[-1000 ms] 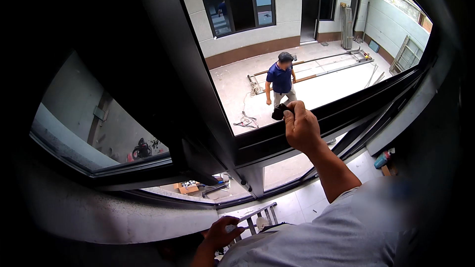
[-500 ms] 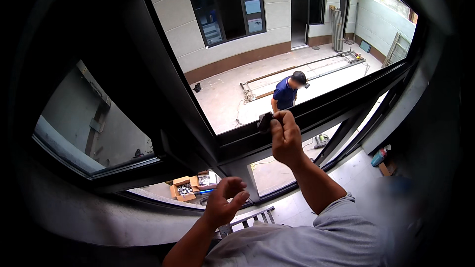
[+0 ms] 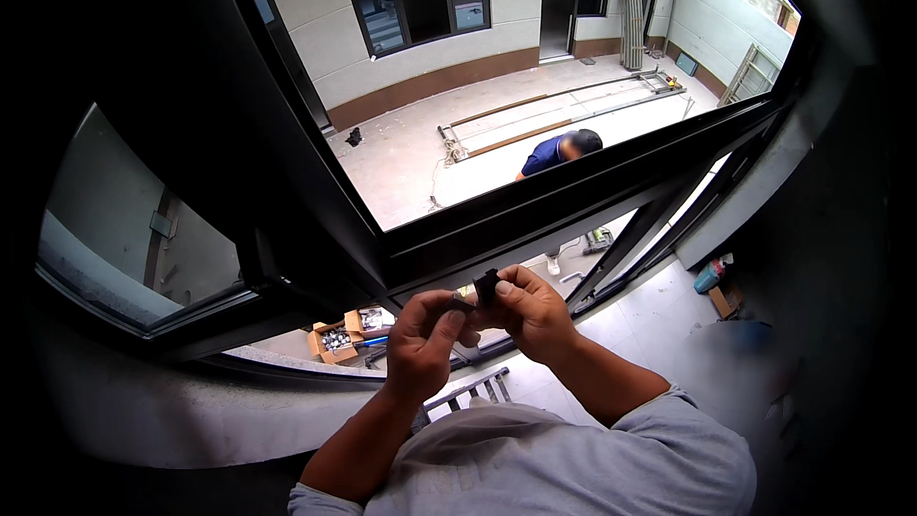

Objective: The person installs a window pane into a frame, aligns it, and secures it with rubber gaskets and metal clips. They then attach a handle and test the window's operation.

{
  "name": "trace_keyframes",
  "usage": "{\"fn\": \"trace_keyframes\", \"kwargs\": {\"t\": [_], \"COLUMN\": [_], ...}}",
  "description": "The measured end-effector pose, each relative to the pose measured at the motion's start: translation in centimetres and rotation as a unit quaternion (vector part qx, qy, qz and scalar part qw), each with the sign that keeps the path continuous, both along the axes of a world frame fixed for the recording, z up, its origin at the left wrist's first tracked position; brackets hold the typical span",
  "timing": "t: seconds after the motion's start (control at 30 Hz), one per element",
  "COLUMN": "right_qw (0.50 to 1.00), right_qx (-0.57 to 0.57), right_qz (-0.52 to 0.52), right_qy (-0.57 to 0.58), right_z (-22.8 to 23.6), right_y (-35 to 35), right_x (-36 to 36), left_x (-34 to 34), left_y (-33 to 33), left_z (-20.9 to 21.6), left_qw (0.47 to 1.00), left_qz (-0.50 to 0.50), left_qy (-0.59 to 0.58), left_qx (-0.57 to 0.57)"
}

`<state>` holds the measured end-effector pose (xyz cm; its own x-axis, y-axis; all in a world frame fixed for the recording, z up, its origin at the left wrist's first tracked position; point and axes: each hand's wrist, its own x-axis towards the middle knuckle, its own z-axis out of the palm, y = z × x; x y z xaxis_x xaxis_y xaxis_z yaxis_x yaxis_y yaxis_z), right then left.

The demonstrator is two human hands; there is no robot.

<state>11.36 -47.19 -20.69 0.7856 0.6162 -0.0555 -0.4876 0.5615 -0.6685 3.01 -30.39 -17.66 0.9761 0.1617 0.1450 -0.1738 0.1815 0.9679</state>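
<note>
In front of the dark window frame (image 3: 564, 177), my two hands meet over small parts. My right hand (image 3: 535, 313) pinches a small black piece (image 3: 487, 285) with a notched edge between thumb and fingers. Close against it, my left hand (image 3: 423, 339) has its thumb and fingers closed on a small dark grey block (image 3: 464, 301). Whether the block and the black piece are joined I cannot tell. Fingers cover part of both.
An open casement sash (image 3: 143, 229) juts in at the left. Below are a ladder (image 3: 468, 392) and cardboard boxes (image 3: 334, 339) of small parts. Outside, a person in a blue shirt (image 3: 543, 158) bends near a long metal frame (image 3: 564, 119) on the ground.
My right hand has come down from the window bar with the black piece. My left hand has closed and met it. The person outside has bent lower, and my view has shifted.
</note>
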Motion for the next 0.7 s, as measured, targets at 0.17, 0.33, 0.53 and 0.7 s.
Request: {"fn": "trace_keyframes", "kwargs": {"t": [0.17,0.33,0.53,0.7], "right_qw": [1.000,0.993,0.852,0.744], "right_qx": [0.018,-0.032,-0.303,-0.446], "right_qz": [-0.002,-0.066,-0.198,-0.181], "right_qy": [0.016,-0.097,-0.379,-0.463], "right_z": [0.4,2.7,6.1,7.1], "right_y": [-1.5,-3.4,-4.6,-4.5], "right_x": [2.1,5.2,11.7,13.4], "left_x": [-0.7,-2.3,-4.3,-5.4], "left_y": [0.0,0.3,0.9,1.2], "left_z": [-0.5,-2.0,-3.5,-3.9], "left_qw": [1.000,0.998,0.995,0.991], "left_qz": [0.005,-0.002,-0.004,0.015], "left_qy": [0.021,0.061,0.102,0.135], "left_qx": [0.004,-0.008,0.008,0.014]}}
